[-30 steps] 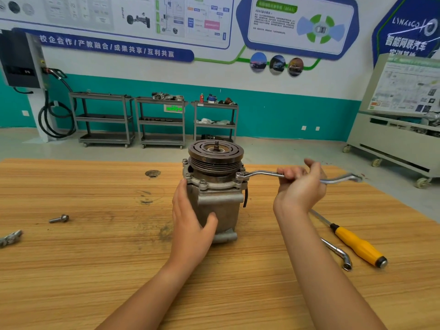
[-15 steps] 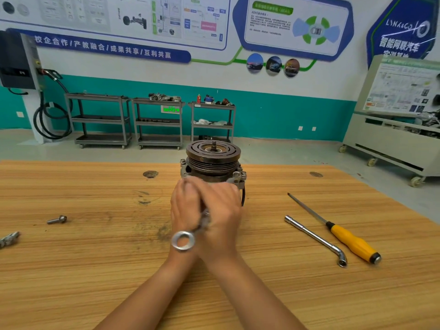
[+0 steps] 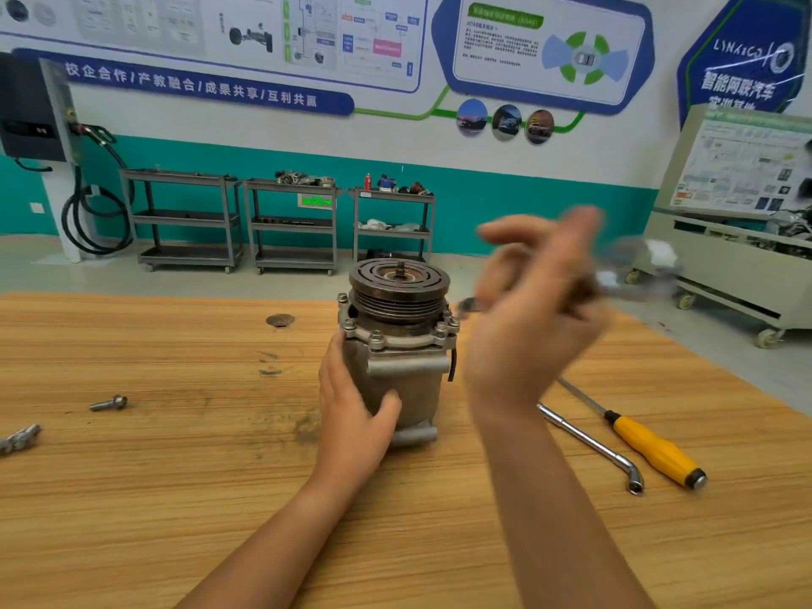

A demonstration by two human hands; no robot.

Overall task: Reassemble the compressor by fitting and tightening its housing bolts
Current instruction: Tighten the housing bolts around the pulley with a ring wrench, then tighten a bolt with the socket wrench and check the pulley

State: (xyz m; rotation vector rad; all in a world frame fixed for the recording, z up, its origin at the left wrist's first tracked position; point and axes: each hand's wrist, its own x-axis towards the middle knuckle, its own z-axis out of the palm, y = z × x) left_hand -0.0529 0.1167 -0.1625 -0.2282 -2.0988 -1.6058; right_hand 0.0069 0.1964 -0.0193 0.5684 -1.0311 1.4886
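The grey compressor (image 3: 397, 375) stands upright on the wooden table (image 3: 175, 498), its grooved pulley (image 3: 399, 287) on top and several housing bolts (image 3: 376, 337) showing around the flange. My left hand (image 3: 351, 415) grips the compressor body from the left, thumb across its front. My right hand (image 3: 536, 318), blurred by motion, is raised to the right of the pulley and holds a ring wrench (image 3: 632, 279). One wrench end (image 3: 468, 305) lies near the bolt on the flange's right side; whether it sits on the bolt is unclear.
A loose bolt (image 3: 108, 403) and a small metal part (image 3: 19, 438) lie at the table's left. An L-shaped socket wrench (image 3: 593, 446) and a yellow-handled screwdriver (image 3: 650, 446) lie at the right. Shelving carts and a wheeled cabinet stand beyond the table.
Half a second ago my right hand had swung the wrench toward me over my left hand. Now it has swung back out to the right, raised beside the pulley. My left hand stays on the compressor.
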